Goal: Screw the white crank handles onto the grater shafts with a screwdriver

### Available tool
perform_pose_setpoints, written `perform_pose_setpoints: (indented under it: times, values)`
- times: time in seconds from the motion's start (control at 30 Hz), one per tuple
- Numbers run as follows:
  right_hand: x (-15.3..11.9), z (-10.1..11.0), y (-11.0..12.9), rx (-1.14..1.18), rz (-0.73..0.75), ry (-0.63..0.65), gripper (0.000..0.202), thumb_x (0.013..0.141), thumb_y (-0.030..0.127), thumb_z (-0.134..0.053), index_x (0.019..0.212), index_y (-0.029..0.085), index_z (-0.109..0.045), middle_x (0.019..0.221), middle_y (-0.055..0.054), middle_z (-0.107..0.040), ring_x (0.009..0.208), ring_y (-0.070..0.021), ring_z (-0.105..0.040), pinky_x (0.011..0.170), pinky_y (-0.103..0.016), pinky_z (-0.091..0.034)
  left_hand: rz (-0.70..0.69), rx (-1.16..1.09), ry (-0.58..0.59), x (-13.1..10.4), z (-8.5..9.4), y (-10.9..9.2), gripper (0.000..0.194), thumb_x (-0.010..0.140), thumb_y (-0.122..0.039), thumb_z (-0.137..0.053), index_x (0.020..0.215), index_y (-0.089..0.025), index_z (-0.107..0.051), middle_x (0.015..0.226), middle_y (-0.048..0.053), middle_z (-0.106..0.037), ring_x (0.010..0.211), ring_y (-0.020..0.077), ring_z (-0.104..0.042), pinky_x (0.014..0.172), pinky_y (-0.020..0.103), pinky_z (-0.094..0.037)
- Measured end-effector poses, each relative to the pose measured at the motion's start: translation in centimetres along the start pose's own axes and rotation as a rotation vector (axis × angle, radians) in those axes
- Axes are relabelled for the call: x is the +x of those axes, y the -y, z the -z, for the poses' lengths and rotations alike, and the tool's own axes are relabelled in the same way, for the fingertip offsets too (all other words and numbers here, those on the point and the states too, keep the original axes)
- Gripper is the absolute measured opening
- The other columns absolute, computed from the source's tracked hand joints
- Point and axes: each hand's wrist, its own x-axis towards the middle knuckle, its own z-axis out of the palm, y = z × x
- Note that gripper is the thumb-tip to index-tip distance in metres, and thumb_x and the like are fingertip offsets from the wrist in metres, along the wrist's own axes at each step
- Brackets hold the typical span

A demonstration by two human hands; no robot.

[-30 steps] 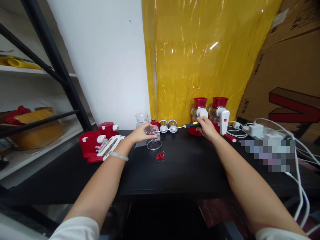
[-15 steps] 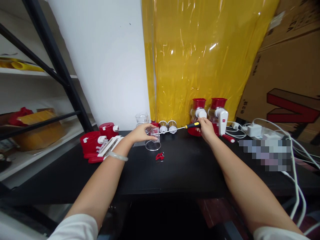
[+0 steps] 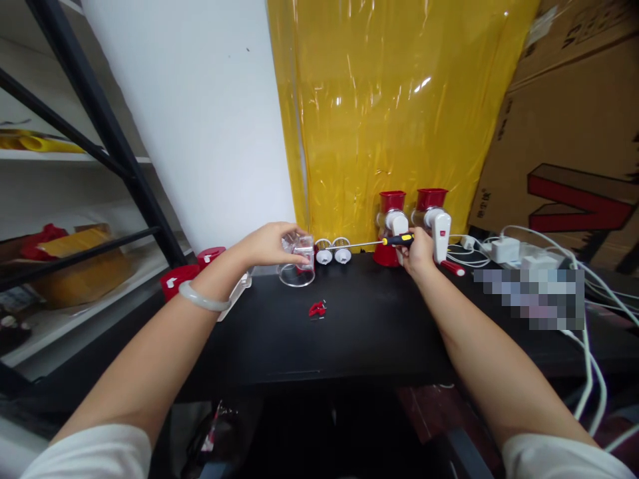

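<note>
My left hand [image 3: 269, 245] grips a clear plastic housing [image 3: 304, 251], tilted on its side, with its round rim low over the black table. A screwdriver [image 3: 398, 240] with a black and yellow handle is in my right hand [image 3: 421, 253]. Its long metal shaft runs nearly level to the left, the tip at the housing's right end; I cannot tell if it touches. On the table in front of the housing lie small red pieces [image 3: 316, 309] with thin pins or screws beside them. Two metal drums with white ends [image 3: 342, 254] stand behind the shaft.
Two red and white crank grinders [image 3: 392, 223] stand at the back right, near white cables and adapters [image 3: 505, 250]. Red bases [image 3: 178, 279] and a white part [image 3: 235, 296] sit left, partly behind my left arm. A shelf rack [image 3: 100, 150] stands far left, a large carton [image 3: 574, 133] right.
The screwdriver has gone from slanted to almost level, and my right hand has shifted slightly right. My left hand has raised and turned the clear housing a little. The view has shifted slightly.
</note>
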Motion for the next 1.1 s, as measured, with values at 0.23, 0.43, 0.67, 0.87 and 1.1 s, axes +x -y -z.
perform_pose_setpoints:
  times: [0.23, 0.43, 0.67, 0.87, 1.1]
  values:
    - [-1.4, 0.0, -0.3, -0.413, 0.252, 0.027, 0.016, 0.069, 0.031, -0.051, 0.057, 0.023, -0.046, 0.049, 0.005, -0.040, 0.051, -0.0130, -0.042, 0.046, -0.025, -0.032, -0.121, 0.314, 0.164, 0.3, -1.2, -0.5, 0.055, 0.054, -0.042, -0.083, 0.105, -0.027, -0.067, 0.103, 0.008, -0.062, 0.104, 0.0342, -0.055, 0.091, 0.044, -0.038]
    - [-2.4, -0.4, -0.4, -0.531, 0.267, 0.132, 0.018, 0.071, 0.034, -0.049, 0.057, 0.024, -0.045, 0.048, 0.005, -0.039, 0.054, -0.0151, -0.043, 0.052, -0.026, -0.033, -0.202, 0.251, 0.243, 0.2, -2.8, -0.7, 0.053, 0.053, -0.042, -0.083, 0.101, -0.029, -0.068, 0.102, 0.007, -0.063, 0.098, 0.0319, -0.056, 0.089, 0.043, -0.040]
    - [-2.8, -0.7, -0.7, -0.579, 0.241, 0.158, 0.016, 0.070, 0.029, -0.050, 0.056, 0.023, -0.048, 0.047, 0.005, -0.041, 0.054, -0.0150, -0.041, 0.053, -0.027, -0.031, -0.134, 0.320, 0.291, 0.2, -3.3, -0.4, 0.053, 0.053, -0.049, -0.081, 0.100, -0.026, -0.068, 0.100, 0.008, -0.063, 0.093, 0.0309, -0.058, 0.080, 0.039, -0.042]
    - [-2.9, -0.6, -0.8, -0.577, 0.276, 0.183, 0.018, 0.071, 0.028, -0.050, 0.054, 0.022, -0.046, 0.047, 0.005, -0.041, 0.053, -0.0141, -0.042, 0.054, -0.027, -0.032, -0.097, 0.295, 0.288, -0.2, -3.3, -0.5, 0.050, 0.052, -0.048, -0.082, 0.096, -0.027, -0.068, 0.098, 0.006, -0.063, 0.094, 0.0299, -0.058, 0.081, 0.037, -0.042]
    - [-3.0, -0.7, -1.2, -0.548, 0.228, 0.184, 0.016, 0.076, 0.032, -0.051, 0.062, 0.024, -0.048, 0.044, 0.005, -0.043, 0.047, -0.0154, -0.045, 0.050, -0.027, -0.034, -0.048, 0.151, 0.163, -1.6, -2.4, 0.4, 0.066, 0.058, -0.053, -0.080, 0.116, -0.029, -0.063, 0.109, 0.007, -0.061, 0.102, 0.0312, -0.057, 0.087, 0.038, -0.042]
